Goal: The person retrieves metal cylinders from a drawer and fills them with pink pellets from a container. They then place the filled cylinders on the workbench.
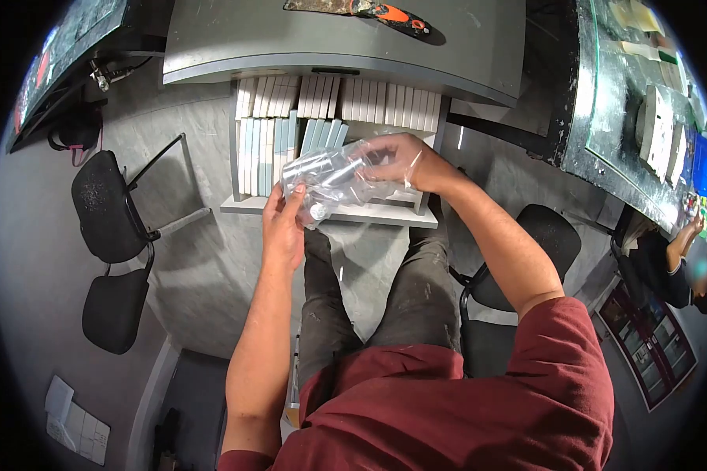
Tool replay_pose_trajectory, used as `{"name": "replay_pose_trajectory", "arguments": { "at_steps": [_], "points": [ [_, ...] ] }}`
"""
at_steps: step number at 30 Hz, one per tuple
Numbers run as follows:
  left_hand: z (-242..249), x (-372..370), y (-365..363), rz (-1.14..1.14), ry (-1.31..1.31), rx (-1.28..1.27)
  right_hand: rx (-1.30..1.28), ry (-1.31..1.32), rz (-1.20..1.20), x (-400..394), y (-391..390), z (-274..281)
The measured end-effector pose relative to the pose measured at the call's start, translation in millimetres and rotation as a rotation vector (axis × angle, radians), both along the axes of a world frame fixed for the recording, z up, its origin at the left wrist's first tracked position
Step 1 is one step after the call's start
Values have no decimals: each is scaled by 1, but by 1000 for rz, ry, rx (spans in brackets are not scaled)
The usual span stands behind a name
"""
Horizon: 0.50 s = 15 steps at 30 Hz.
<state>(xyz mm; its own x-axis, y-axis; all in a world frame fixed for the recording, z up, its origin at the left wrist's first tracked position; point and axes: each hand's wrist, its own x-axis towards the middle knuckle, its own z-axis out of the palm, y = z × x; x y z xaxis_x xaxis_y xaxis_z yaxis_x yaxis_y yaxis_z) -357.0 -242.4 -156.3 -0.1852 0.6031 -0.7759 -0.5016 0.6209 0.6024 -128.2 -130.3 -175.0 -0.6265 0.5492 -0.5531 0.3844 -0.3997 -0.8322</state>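
Observation:
A clear plastic bag [339,179] is held up in front of the open drawer, and shiny see-through cylinder shapes show inside it. A small white round piece [318,211] lies at its lower left end; its kind I cannot make out. My left hand [284,220] pinches the bag's left edge, thumb on top. On the other side, my right hand [397,161] has its fingers bent at the bag's right end, partly behind or inside the film. Below the bag, the drawer [330,208] has two rows of upright white and pale blue boxes [263,149].
On the grey desk top [251,39] lies a tool with an orange and black handle [401,17]. Black chairs [106,208] stand left and right [534,243]. At the right, a glass-topped table [617,125] holds papers, and another person [672,267] sits beyond it.

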Motion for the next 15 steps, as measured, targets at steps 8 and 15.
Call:
{"name": "replay_pose_trajectory", "arguments": {
  "at_steps": [8, 15],
  "points": [
    [2, 12, 1, 13, -99, 3, -449, 365, -233, 2, -8, -8],
    [13, 20, 6, -10, -26, -29, -785, 303, -543, -3, -10, -2]
  ]
}}
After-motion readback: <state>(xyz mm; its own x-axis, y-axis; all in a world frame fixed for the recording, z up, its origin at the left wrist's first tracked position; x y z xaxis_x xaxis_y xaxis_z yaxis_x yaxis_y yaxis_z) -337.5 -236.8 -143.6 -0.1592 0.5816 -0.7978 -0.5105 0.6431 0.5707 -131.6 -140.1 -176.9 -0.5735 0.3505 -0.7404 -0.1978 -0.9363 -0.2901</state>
